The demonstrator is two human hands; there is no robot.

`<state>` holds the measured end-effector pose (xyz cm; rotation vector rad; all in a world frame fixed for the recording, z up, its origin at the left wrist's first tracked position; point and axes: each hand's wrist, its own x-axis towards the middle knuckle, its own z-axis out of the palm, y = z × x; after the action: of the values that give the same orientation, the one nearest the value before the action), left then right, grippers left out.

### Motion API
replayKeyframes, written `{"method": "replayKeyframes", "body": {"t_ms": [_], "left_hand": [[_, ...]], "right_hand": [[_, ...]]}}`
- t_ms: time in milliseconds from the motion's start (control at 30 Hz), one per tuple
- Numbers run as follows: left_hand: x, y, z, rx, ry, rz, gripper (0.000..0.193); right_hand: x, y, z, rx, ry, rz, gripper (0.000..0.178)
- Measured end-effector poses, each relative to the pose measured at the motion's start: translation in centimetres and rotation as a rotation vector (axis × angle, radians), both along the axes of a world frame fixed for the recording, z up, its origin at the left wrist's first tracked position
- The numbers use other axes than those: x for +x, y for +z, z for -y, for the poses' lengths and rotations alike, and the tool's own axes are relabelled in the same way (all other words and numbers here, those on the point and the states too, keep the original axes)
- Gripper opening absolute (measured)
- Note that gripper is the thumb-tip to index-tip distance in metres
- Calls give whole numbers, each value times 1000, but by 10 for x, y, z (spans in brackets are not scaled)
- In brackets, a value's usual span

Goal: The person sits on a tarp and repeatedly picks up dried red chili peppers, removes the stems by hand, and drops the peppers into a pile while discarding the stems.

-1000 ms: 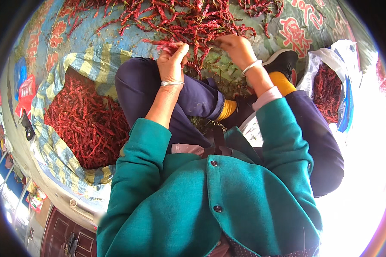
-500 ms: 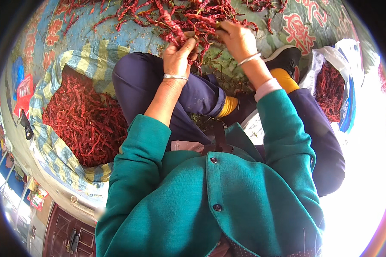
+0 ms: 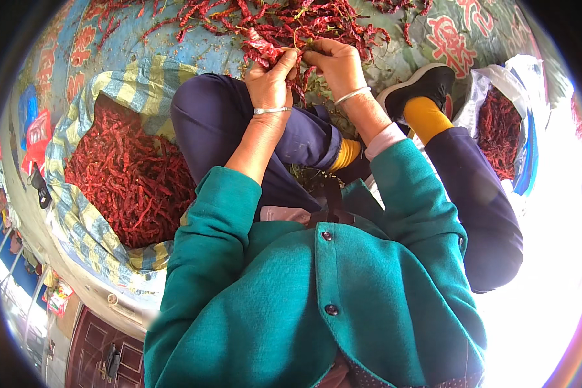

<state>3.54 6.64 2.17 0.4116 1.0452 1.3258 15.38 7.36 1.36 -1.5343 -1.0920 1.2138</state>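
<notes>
My left hand (image 3: 271,79) pinches a dried red chili (image 3: 260,46) between thumb and fingers, above my left knee. My right hand (image 3: 333,63) is close beside it, fingers curled on the same chili's stem end among green stems. Both wrists wear silver bangles. A loose pile of dried red chilies (image 3: 284,19) is spread on a patterned blue-green cloth (image 3: 459,45) just beyond my hands. I sit cross-legged in dark blue trousers and a green jacket.
A striped woven sack (image 3: 84,213) full of red chilies stands open at my left. A white plastic bag (image 3: 498,123) with more chilies lies at my right, beside my black shoe (image 3: 423,84) and yellow sock. Green stems litter the cloth between my legs.
Both hands have drawn closer together and nearer my knee, now working on one chili picked from the pile.
</notes>
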Motion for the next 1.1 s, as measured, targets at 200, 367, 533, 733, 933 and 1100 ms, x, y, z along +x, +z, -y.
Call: {"method": "replayKeyframes", "body": {"t_ms": [200, 367, 533, 733, 933, 1100], "left_hand": [[-4, -6, -9, 101, 71, -193, 8], [-36, 21, -37, 224, 125, 26, 4], [-32, -1, -33, 21, 71, 114, 10], [-50, -6, -35, -9, -17, 121, 7], [-57, -12, -29, -107, -22, 247, 7], [-34, -11, -4, -208, -239, 98, 15]], "right_hand": [[-21, -9, -11, 35, -179, -164, 18], [48, -15, -31, -120, -352, -26, 19], [70, -27, -61, 433, 459, 928, 27], [10, 5, -107, 134, 439, 1057, 23], [24, -7, -64, 259, 171, 750, 27], [-6, 25, 0, 148, 275, 550, 66]]}}
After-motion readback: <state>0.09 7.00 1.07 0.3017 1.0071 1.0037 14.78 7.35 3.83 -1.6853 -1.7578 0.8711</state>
